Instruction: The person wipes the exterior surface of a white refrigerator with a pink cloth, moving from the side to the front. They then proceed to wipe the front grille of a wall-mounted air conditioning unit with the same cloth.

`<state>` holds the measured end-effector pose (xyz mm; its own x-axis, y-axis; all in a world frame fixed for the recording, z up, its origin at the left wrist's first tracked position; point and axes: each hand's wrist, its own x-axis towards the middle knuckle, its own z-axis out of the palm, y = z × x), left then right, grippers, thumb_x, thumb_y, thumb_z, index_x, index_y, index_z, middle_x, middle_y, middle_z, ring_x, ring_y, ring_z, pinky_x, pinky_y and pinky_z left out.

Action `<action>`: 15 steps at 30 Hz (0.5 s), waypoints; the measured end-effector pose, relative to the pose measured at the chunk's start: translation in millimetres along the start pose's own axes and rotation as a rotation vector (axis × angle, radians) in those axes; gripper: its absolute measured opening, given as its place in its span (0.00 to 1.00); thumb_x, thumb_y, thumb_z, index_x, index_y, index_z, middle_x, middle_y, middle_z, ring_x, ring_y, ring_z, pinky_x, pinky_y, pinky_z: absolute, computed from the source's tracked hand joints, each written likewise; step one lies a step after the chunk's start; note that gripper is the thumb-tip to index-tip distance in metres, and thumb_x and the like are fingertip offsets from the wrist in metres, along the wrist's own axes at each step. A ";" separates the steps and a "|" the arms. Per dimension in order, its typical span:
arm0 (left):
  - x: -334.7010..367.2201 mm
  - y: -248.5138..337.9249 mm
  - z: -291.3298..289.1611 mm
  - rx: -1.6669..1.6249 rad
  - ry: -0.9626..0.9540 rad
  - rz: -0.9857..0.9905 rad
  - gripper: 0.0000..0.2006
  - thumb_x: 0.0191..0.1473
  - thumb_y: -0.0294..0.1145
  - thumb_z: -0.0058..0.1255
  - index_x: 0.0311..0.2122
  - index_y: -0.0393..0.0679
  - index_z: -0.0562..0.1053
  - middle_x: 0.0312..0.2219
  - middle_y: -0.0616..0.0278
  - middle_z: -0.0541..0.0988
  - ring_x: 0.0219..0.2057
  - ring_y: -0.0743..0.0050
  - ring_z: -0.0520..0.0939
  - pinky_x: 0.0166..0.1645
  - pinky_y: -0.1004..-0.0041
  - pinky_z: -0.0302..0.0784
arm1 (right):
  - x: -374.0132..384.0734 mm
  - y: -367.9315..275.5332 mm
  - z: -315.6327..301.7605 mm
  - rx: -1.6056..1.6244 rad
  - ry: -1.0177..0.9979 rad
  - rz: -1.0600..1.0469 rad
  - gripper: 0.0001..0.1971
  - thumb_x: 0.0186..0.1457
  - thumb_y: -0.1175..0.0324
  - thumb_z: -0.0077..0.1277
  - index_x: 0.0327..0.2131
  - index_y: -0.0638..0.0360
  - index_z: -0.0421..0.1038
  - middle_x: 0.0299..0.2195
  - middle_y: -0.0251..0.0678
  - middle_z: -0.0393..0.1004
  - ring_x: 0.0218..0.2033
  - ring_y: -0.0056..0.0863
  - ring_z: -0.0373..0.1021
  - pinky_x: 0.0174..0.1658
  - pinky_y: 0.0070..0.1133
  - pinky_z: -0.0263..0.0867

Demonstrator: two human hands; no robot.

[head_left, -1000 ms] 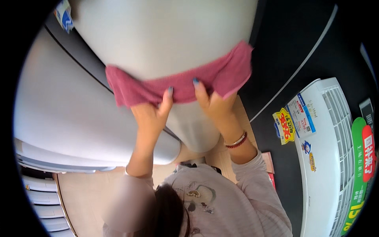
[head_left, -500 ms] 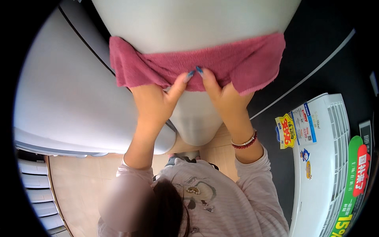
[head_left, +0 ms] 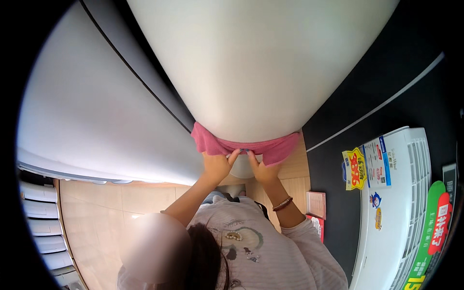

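Note:
A pink cloth (head_left: 282,149) is stretched sideways across the lower part of a tall, smooth off-white appliance casing (head_left: 263,67). My left hand (head_left: 217,166) grips its left half and my right hand (head_left: 266,171) its right half. Both thumbs lie on the near side of the cloth, their blue nails almost meeting in the middle, while the other fingers are hidden behind it. Loose ends hang out past each hand. The cloth appears to rest against the casing. A red bead bracelet (head_left: 282,204) circles my right wrist.
To the left stands a large grey-white appliance (head_left: 96,106), with a dark gap beside the casing. A white air conditioner unit (head_left: 386,217) with price tags hangs on the black wall (head_left: 338,169) at right. Pink boxes (head_left: 316,205) stand low by that wall, above the light wood floor (head_left: 106,203).
Both hands have slid the cloth down the casing, closer to my body and the floor. More of the bare casing shows above it, and both hands still hold on.

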<state>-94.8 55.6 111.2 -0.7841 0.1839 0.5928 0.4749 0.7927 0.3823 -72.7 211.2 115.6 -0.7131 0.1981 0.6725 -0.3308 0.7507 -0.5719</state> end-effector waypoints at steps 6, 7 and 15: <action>-34.0 -11.0 36.7 -0.109 0.038 -0.077 0.32 0.38 0.38 0.57 0.47 0.31 0.59 0.45 0.43 0.64 0.45 0.41 0.64 0.47 0.55 0.57 | -53.6 41.8 29.3 0.151 0.013 0.086 0.35 0.38 0.61 0.56 0.48 0.70 0.55 0.52 0.56 0.50 0.55 0.56 0.41 0.56 0.43 0.37; -38.5 -15.1 39.9 -0.117 0.033 -0.079 0.33 0.39 0.38 0.57 0.48 0.31 0.59 0.45 0.43 0.64 0.45 0.41 0.64 0.47 0.55 0.57 | -59.2 45.8 30.7 0.137 -0.020 0.083 0.34 0.39 0.61 0.55 0.49 0.70 0.54 0.52 0.57 0.49 0.55 0.56 0.41 0.56 0.43 0.37; -23.9 -15.5 20.7 -0.197 0.004 -0.044 0.32 0.40 0.36 0.56 0.48 0.30 0.57 0.45 0.42 0.64 0.45 0.44 0.65 0.49 0.59 0.58 | -47.9 38.4 17.5 0.126 -0.015 -0.036 0.20 0.42 0.67 0.51 0.39 0.70 0.64 0.42 0.55 0.62 0.46 0.54 0.55 0.51 0.43 0.45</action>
<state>-91.7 50.9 76.4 -0.8046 0.1488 0.5748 0.5093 0.6707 0.5393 -62.1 219.5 53.2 -0.7081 0.1622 0.6873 -0.4311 0.6715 -0.6026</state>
